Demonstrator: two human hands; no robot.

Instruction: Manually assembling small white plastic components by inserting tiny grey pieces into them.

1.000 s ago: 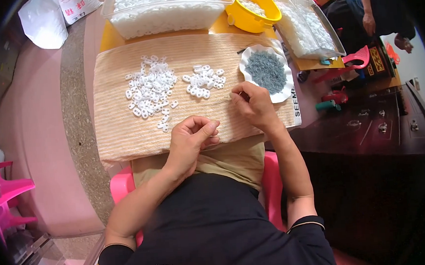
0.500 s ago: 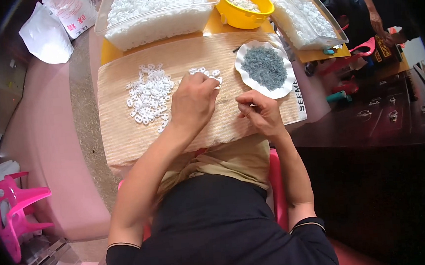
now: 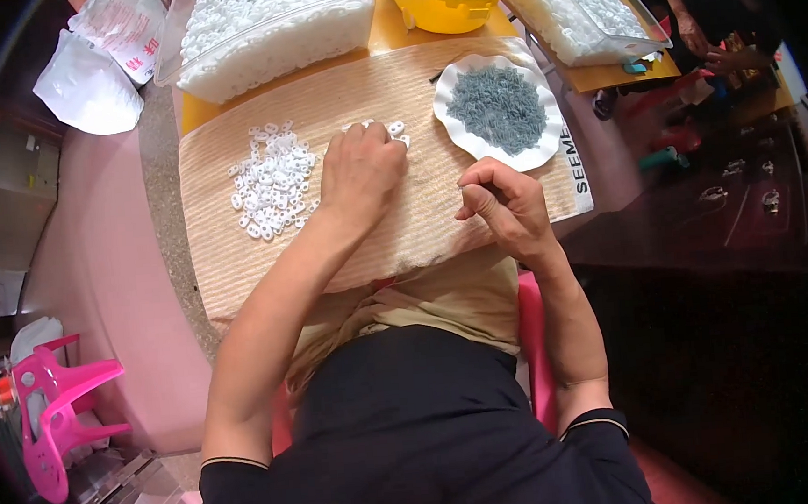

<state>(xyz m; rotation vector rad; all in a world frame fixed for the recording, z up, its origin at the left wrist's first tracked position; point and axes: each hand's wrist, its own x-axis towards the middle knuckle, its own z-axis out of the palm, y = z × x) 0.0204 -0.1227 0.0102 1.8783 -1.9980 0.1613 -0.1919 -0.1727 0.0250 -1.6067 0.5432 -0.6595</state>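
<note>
My left hand [image 3: 361, 169] lies palm down on a tan woven mat [image 3: 421, 223], its fingers covering a small cluster of white plastic rings [image 3: 397, 129]. A larger pile of white rings [image 3: 272, 179] lies to its left. My right hand [image 3: 506, 205] hovers over the mat with fingers pinched together; something tiny may be between the fingertips, too small to tell. A white paper plate [image 3: 510, 160] heaped with small grey parts [image 3: 495, 107] sits just beyond the right hand.
Two clear tubs of white rings [image 3: 266, 27] [image 3: 584, 15] and a yellow bowl [image 3: 448, 10] stand at the back. White bags [image 3: 92, 77] lie at upper left. Another person's arm [image 3: 688, 26] is at upper right. A pink plastic chair [image 3: 59, 407] stands at lower left.
My left hand has moved from near my body forward onto the small cluster of white rings. My right hand stays by the plate, fingers pinched.
</note>
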